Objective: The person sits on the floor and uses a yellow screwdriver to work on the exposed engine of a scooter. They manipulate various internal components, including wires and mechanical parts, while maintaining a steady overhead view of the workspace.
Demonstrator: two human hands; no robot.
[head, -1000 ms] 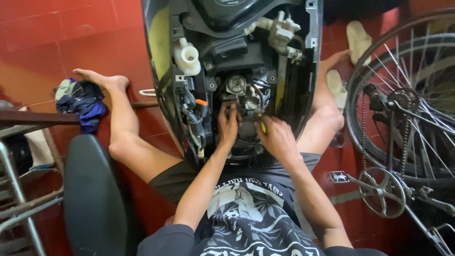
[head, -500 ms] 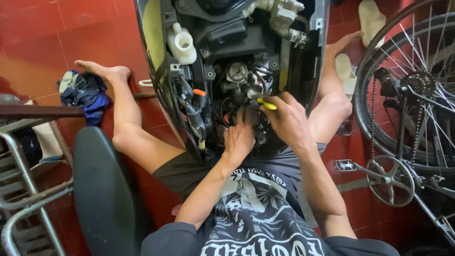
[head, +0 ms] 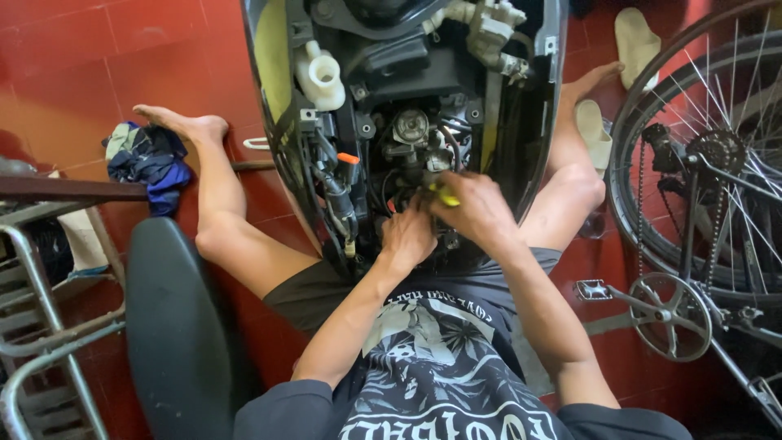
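Hands worked inside the opened black scooter body (head: 521,122), which stood at twelve o'clock between the person's bare legs on the red tiled floor (head: 98,65). The right hand (head: 481,208) had its grip closed around a small yellow-handled tool (head: 445,194), of which only a short yellow stretch showed past the fingers; its tip was hidden among the parts. The left hand (head: 407,236) lay just beside it at seven o'clock, fingers curled into the machinery, and what they held, if anything, could not be told. Above both hands sat one round grey metal engine part (head: 411,126), ringed by black hoses and wires, with one orange connector (head: 349,158) at nine o'clock of it. One white plastic reservoir with an open round neck (head: 319,77) was fixed at ten o'clock, against a yellow panel.

At nine o'clock of the scene lay one crumpled blue cloth (head: 147,159) near the left foot. One black padded seat (head: 175,334) and a grey metal tube frame (head: 41,342) filled the eight o'clock corner. At three o'clock stood one spoked bicycle wheel (head: 717,130) with its chain, and one silver chainring (head: 672,318) below it. Two pale sandals (head: 635,37) lay by the right foot at one o'clock.
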